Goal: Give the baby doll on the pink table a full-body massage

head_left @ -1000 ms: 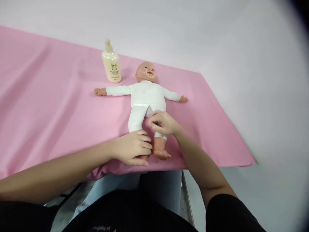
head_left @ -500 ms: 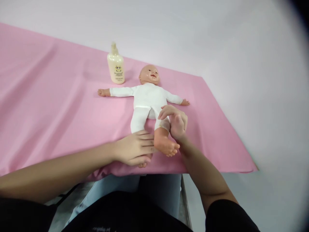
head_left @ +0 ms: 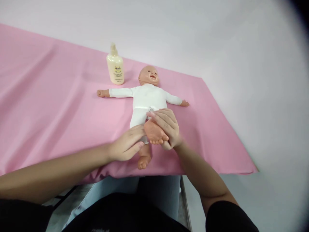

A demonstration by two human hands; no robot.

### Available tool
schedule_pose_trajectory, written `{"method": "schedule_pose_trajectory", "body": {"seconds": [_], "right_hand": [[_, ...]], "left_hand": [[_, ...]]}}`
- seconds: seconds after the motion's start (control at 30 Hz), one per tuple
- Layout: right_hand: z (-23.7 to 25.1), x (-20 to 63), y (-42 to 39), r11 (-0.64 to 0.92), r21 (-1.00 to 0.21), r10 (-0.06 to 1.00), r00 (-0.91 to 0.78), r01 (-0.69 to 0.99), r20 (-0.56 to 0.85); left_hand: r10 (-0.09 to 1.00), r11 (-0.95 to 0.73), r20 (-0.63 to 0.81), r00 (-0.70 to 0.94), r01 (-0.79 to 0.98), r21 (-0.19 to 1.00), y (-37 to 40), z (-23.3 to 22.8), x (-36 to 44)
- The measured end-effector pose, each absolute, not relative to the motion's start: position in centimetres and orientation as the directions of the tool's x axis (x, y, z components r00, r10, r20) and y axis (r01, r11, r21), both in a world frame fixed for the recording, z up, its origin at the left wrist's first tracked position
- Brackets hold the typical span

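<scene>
A baby doll (head_left: 147, 96) in a white suit lies on its back on the pink cloth (head_left: 48, 106), arms spread wide. My right hand (head_left: 166, 127) is wrapped around the doll's raised foot (head_left: 154, 132), lifting that leg off the cloth with the sole facing me. My left hand (head_left: 126, 144) rests with fingers extended against the doll's other lower leg, whose bare foot (head_left: 143, 162) lies near the cloth's front edge.
A cream pump bottle (head_left: 115, 66) stands upright on the cloth just left of the doll's head. The cloth ends at the right around (head_left: 241, 161), with grey floor beyond. My legs are below the table's front edge.
My right hand moved from the doll's shin to its foot and raised the leg up and back. My left hand slid off the other foot up to the lower leg.
</scene>
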State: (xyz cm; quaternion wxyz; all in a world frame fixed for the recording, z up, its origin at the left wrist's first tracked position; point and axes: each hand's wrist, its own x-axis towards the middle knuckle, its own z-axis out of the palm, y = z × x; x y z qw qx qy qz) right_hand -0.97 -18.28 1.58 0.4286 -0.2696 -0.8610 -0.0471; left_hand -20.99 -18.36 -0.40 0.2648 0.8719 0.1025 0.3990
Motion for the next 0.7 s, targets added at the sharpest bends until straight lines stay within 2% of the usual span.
{"method": "schedule_pose_trajectory", "body": {"seconds": [0.17,0.3,0.47,0.7], "right_hand": [[0.7,-1.3,-18.0,0.877,-0.090,0.368,-0.540,0.472,0.757],[0.6,-1.5,-18.1,0.867,-0.115,0.407,-0.555,0.485,0.725],[1.2,-1.8,-18.4,0.869,-0.125,0.396,-0.520,0.480,0.757],[0.8,-1.4,-18.3,0.818,-0.186,0.524,-0.574,0.543,0.629]], "left_hand": [[0.364,-0.870,0.658,0.659,-0.010,0.492,-18.3,0.0,-20.9],[0.388,-0.859,0.660,0.644,-0.007,0.512,-18.0,0.3,-20.7],[0.391,-0.862,0.694,0.605,-0.025,0.507,-17.8,0.6,-20.5],[0.439,-0.819,0.657,0.613,-0.028,0.574,-17.9,1.1,-20.5]]}}
